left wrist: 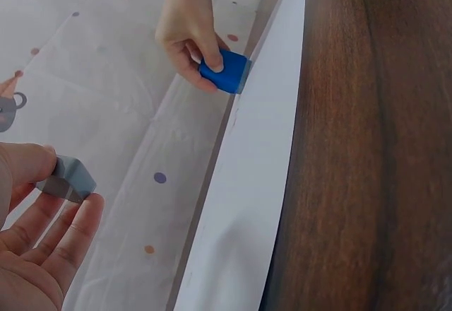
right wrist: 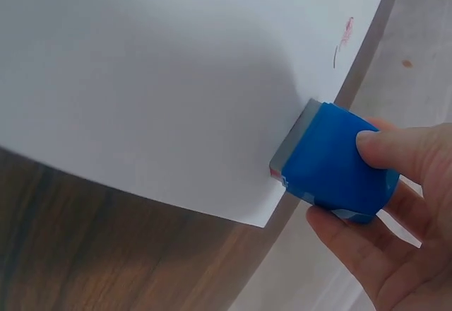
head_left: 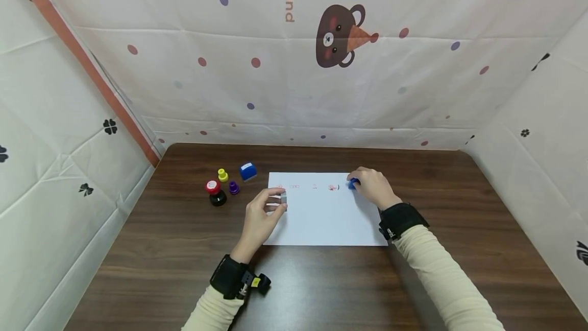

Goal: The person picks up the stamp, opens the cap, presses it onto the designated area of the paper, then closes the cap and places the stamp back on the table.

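Note:
My right hand [head_left: 374, 188] grips a blue stamp [right wrist: 339, 162] between thumb and fingers, its grey end turned to the white paper [head_left: 321, 221]. It is at the paper's far right corner, right of a row of small red prints [head_left: 333, 187]. In the right wrist view the grey end overlaps the sheet near its edge. My left hand [head_left: 258, 222] pinches a small grey translucent cap [left wrist: 69, 178] between thumb and fingertips, raised over the sheet's left side. The cap's hollow shows in the left wrist view.
Left of the paper stand another blue stamp [head_left: 247, 171], a small yellow piece [head_left: 222, 175], a small purple piece [head_left: 234, 188] and a red-topped black stamp [head_left: 215, 193]. Patterned white cloth [head_left: 275, 86] rises behind the brown wooden table [head_left: 184, 264] and on both sides.

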Demonstrator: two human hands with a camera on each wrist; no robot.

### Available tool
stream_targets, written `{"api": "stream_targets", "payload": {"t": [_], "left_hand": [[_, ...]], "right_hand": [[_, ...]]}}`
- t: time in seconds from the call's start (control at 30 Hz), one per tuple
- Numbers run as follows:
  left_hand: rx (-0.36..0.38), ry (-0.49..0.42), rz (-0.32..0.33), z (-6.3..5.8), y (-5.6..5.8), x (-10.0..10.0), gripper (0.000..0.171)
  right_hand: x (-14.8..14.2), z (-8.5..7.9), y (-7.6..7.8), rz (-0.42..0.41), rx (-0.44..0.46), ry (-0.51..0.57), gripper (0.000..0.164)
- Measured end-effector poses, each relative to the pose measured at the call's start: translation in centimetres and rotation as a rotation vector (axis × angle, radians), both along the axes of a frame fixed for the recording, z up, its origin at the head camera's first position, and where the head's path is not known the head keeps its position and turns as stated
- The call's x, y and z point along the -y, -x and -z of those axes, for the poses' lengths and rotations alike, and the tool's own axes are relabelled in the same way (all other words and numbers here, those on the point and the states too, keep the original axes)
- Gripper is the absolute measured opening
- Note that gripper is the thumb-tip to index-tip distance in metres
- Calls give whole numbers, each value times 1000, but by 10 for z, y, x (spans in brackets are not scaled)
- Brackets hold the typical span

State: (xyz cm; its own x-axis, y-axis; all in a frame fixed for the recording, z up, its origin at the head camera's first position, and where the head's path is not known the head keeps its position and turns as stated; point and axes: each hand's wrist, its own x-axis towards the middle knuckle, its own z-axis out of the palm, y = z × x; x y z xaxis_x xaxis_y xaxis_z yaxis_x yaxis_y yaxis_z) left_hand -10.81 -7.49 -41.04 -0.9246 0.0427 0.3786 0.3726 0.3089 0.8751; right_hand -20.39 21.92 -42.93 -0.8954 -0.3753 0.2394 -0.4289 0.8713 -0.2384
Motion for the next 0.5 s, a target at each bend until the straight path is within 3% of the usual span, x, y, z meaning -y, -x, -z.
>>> {"api": "stream_targets", "payload": {"t": [0.1,0.33,0.5], "left_hand": [[0,-7,2,0,0,0,31],[-19,-7,6,32,15,4,32],[-16,-7,1,32,16,5,33]], "right_hand": [[0,0,0,-1,-3,0,15],[-1,2,0,-3,-20,-1,16],[-4,0,-3,11,-54,17,18]]}}
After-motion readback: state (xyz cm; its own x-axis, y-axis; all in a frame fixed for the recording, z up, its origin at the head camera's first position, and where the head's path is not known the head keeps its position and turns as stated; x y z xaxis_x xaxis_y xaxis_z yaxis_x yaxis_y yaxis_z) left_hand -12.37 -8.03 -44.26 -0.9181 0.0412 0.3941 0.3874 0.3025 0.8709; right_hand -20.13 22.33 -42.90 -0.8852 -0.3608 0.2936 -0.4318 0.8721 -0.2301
